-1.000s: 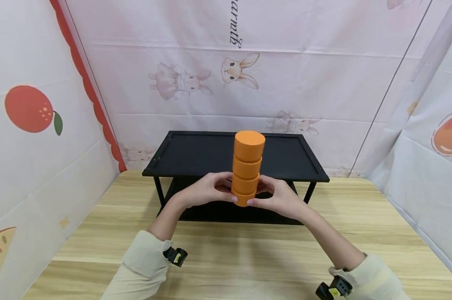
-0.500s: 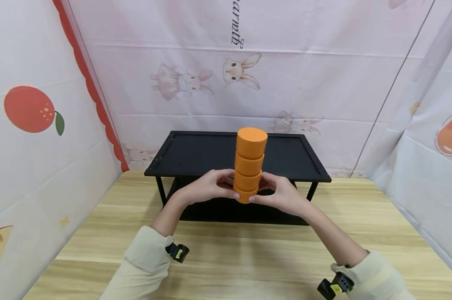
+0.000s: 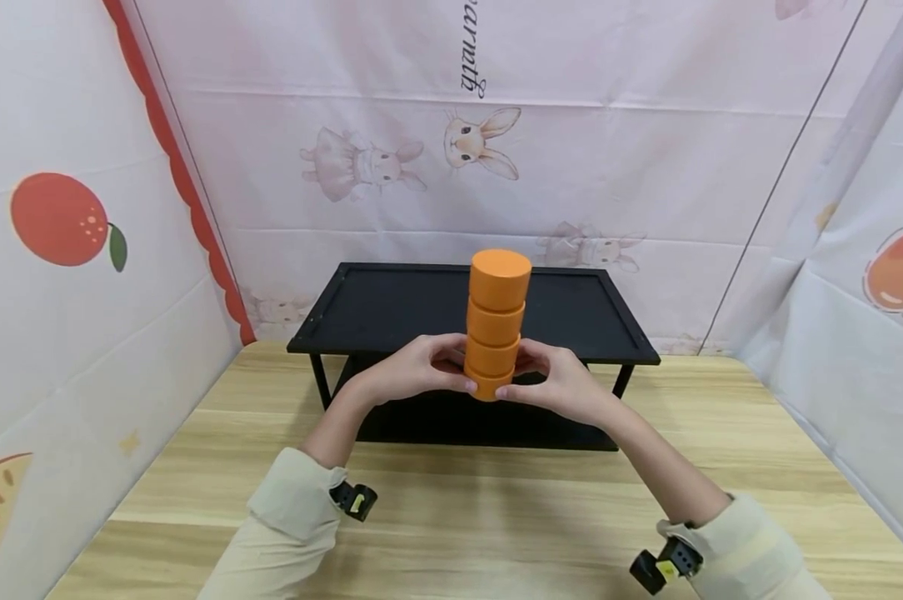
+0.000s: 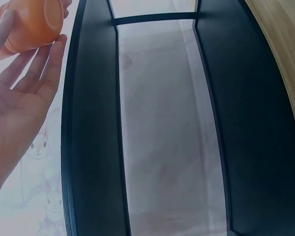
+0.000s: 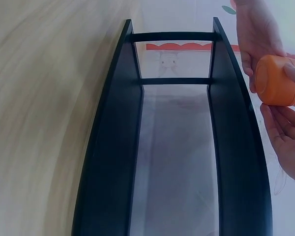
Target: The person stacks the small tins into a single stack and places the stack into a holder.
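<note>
A tall stack of orange cylinders (image 3: 496, 325) is held up in front of the black shelf, tilted slightly to the right in the head view. My left hand (image 3: 410, 371) grips its lowest part from the left, thumb on the near side. From the right, my right hand (image 3: 567, 385) pinches the same low part, its thumb close to the left one. The left wrist view shows the flat lower end of the orange stack (image 4: 39, 22) above the left fingers. In the right wrist view both hands flank the orange stack (image 5: 275, 83). Some fingers are hidden behind it.
Behind the hands stands a black two-tier shelf (image 3: 399, 308) on a wooden table (image 3: 436, 517). Its lower board (image 3: 489, 427) lies below the hands. Printed cloth walls (image 3: 646, 167) enclose the back and both sides.
Both hands have raised the orange stack a little over the past second. Their grip on it looks the same, and the shelf stays in place.
</note>
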{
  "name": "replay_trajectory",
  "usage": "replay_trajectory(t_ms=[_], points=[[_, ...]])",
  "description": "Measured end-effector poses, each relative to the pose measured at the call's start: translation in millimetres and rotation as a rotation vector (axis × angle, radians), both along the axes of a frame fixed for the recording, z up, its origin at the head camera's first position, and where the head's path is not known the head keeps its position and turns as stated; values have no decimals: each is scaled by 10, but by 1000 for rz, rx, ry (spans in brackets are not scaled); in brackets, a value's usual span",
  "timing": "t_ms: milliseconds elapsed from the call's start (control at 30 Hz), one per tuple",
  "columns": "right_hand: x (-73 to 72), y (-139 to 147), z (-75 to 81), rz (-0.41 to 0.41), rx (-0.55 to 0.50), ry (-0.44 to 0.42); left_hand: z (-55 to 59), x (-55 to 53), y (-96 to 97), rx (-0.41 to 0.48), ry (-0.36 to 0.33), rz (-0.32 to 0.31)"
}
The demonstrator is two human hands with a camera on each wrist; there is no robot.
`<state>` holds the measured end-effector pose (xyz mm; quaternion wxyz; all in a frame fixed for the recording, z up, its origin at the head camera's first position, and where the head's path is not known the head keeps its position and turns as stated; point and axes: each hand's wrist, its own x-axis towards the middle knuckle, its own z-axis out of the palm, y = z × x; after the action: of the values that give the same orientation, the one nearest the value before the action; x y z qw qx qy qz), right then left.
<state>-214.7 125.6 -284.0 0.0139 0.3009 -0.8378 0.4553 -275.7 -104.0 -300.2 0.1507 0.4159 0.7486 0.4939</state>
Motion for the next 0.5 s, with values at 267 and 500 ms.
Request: replay_trajectory(t_ms=[267,500], points=[[-20,21,9,12,-5,1,-1,-26,19,1,9,-9],[-61,36,24,10,-8,-2,18,-45,33,2,10,-8]])
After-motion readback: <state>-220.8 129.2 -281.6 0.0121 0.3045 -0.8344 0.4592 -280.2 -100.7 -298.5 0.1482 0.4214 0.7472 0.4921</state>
